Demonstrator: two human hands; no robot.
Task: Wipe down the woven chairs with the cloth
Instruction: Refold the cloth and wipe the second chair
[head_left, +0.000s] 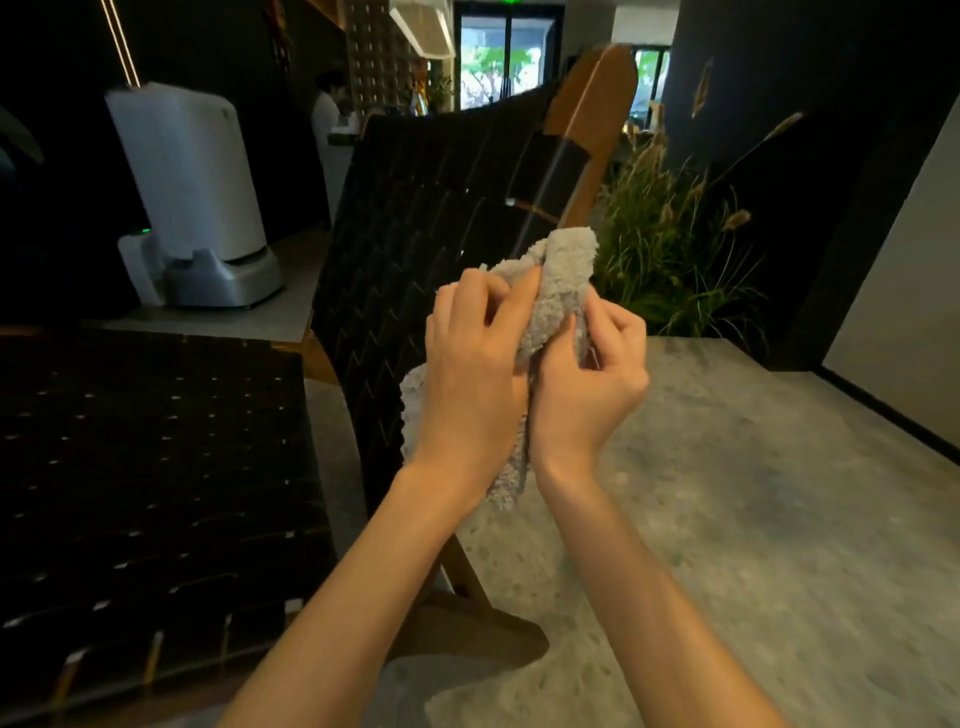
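A fluffy grey cloth (558, 291) is bunched between both my hands in the middle of the view. My left hand (472, 364) pinches its upper fold with thumb and fingers. My right hand (589, 384) curls round the cloth from the right side. Behind the hands stands a black woven chair (415, 218) with a wooden frame, seen from its back. A second black woven chair surface (145, 467) fills the lower left.
A white machine (192, 192) stands on a grey ledge at the left. Tall grasses in a planter (670, 244) grow to the right of the chair. A person in white stands far back. Grey speckled floor (753, 519) spreads to the right.
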